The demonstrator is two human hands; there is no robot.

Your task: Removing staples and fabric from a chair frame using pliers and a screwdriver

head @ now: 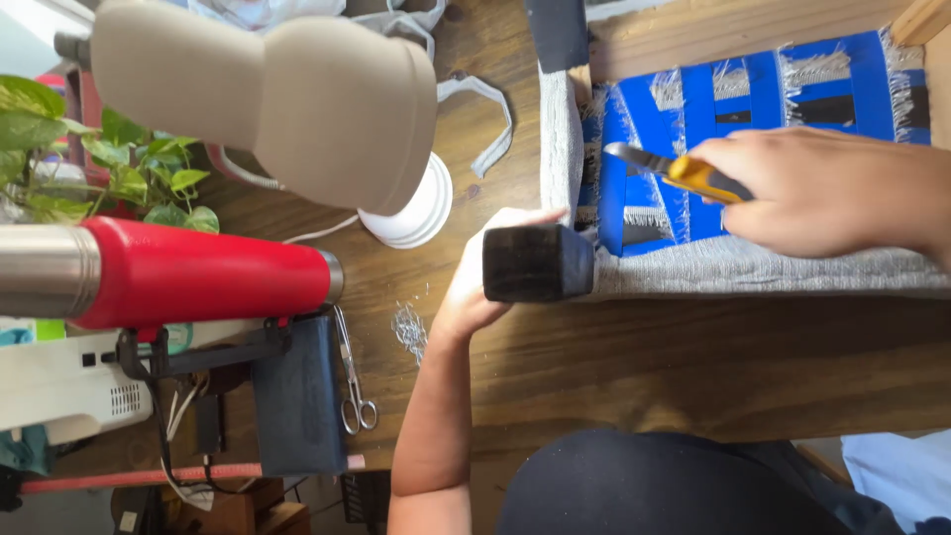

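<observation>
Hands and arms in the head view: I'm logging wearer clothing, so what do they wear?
Both the left hand and the right hand are bare: no gloves, rings or watch show. The left forearm is uncovered, no sleeve visible.

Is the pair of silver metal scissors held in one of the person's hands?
No, the pair of silver metal scissors lies on the brown wooden table, apart from both hands.
</observation>
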